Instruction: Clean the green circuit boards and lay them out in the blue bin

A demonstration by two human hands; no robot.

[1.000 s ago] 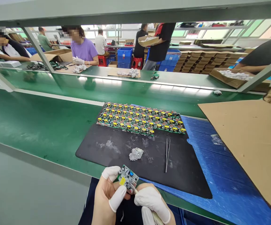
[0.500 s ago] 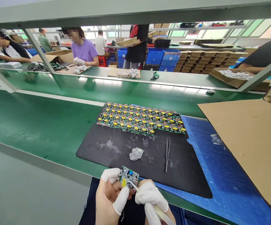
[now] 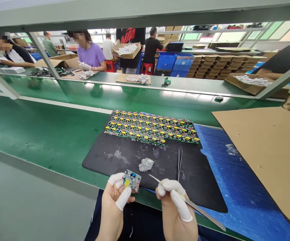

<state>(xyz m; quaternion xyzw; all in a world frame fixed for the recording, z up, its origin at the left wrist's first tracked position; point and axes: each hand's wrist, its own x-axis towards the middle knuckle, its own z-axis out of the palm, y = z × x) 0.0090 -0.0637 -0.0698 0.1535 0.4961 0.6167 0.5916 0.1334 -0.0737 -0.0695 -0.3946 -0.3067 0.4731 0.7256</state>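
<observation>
My left hand (image 3: 117, 194), with white finger cots on its fingertips, pinches a small circuit board (image 3: 132, 181) by its left edge. Grey paste and a yellow part show on the board's upper face. To its right, my right hand (image 3: 175, 201), also in finger cots, is closed around a slim metal tool (image 3: 205, 214) with a thin pale tip. That tip points left and stands apart from the board. Beyond both hands, a lump of grey putty (image 3: 146, 164) lies on the black mat (image 3: 109, 157). Steel tweezers (image 3: 179, 164) rest on the mat farther right.
Rows of circuit boards (image 3: 147, 127) fill the back of the mat. On the right are a blue surface (image 3: 217, 160) and a large cardboard sheet (image 3: 257, 144). A green conveyor (image 3: 104, 97) runs behind, with co-workers beyond. A shelf beam (image 3: 145, 13) crosses overhead.
My right hand has moved right, drawing the tool's tip off the board. My left hand has shifted slightly left and up with the board. Behind, a person carrying a box has moved left.
</observation>
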